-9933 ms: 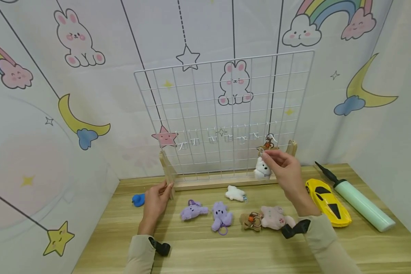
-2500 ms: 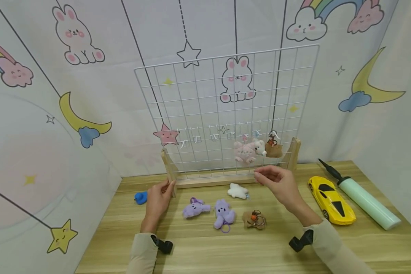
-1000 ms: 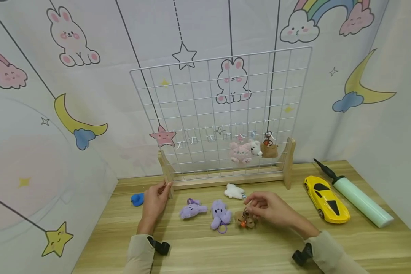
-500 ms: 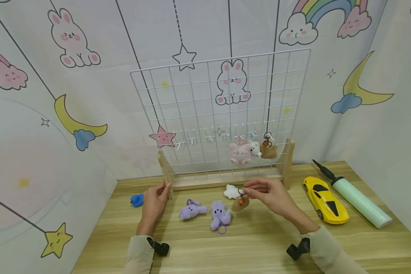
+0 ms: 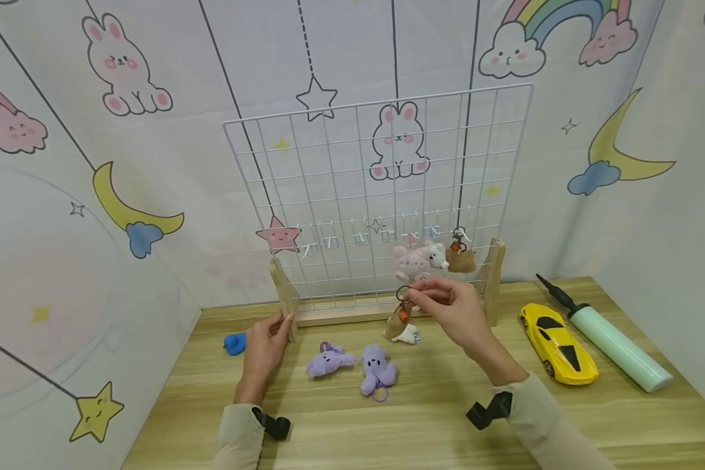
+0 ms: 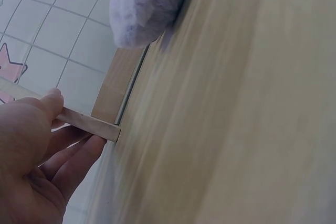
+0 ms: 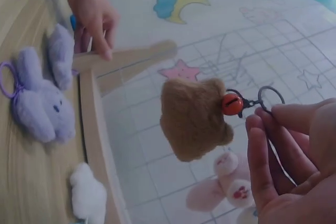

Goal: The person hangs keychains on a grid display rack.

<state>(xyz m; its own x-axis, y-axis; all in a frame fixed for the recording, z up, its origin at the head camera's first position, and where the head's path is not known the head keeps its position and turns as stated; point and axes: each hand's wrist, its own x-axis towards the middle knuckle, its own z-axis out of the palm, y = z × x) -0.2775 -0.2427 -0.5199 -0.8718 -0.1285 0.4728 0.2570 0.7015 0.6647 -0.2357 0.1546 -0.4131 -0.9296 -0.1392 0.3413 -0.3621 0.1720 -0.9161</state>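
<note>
My right hand (image 5: 455,313) pinches the metal ring of a brown plush keychain (image 7: 191,119), which dangles in the air with an orange bell (image 7: 232,104) by its ring. In the head view it overlaps a white plush (image 5: 410,335) lying on the table. My left hand (image 5: 266,346) grips the left wooden foot (image 6: 89,123) of a white wire grid rack (image 5: 352,170), thumb on one side and fingers on the other. On the grid's hooks hang a pink plush (image 5: 411,261), a white bear plush (image 5: 437,256) and a brown plush (image 5: 461,260), at the right.
Two purple plush keychains (image 5: 378,369) lie on the table before the rack. A blue rubber duck (image 5: 235,343) sits left of my left hand. At the right lie a yellow toy car (image 5: 558,343) and a pale green pump (image 5: 619,349). Several hooks (image 5: 331,242) line the grid's left part.
The pink, white and brown plushes have been hung since the earliest frame. My right hand has just picked the brown keychain off the table and raised it toward the grid. My left hand stays put.
</note>
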